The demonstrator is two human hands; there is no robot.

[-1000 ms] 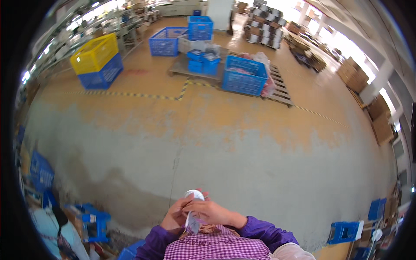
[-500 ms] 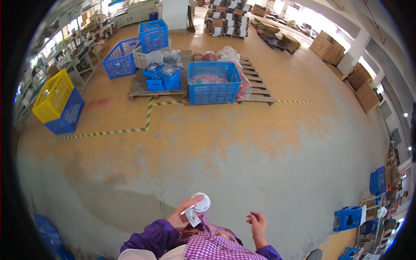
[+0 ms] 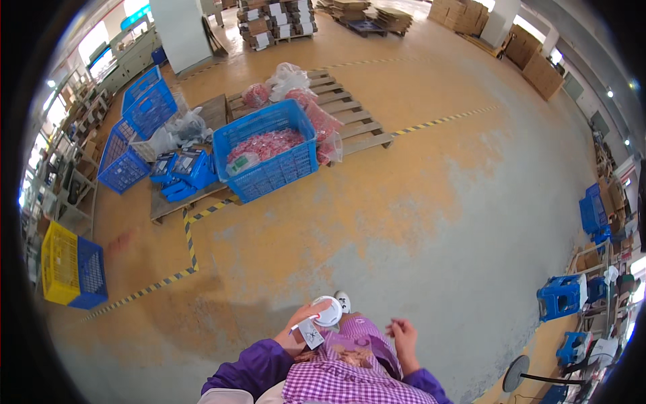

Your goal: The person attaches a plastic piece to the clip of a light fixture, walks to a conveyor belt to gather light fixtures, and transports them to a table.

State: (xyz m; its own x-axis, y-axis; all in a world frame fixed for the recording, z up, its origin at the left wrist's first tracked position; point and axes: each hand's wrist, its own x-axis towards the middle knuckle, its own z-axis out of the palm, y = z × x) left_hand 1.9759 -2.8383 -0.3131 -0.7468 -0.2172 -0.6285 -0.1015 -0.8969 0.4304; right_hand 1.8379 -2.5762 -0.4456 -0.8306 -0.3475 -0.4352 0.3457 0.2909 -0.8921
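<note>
My left hand [image 3: 293, 332] grips a white disc [image 3: 330, 314], thumb side over it, white tag [image 3: 311, 334] just below. My right hand [image 3: 404, 342] hangs apart, fingers loosely curled, nothing visible in it. Checked apron [image 3: 350, 387] between my arms, white shoe [image 3: 344, 301] just past the disc. Ahead: blue crate [image 3: 276, 172] of small pink pieces, beside a pallet [image 3: 363, 128]. Far left, yellow crate [image 3: 59, 262] near striped tape [image 3: 158, 285]. Right, blue stool [image 3: 560, 298].
</note>
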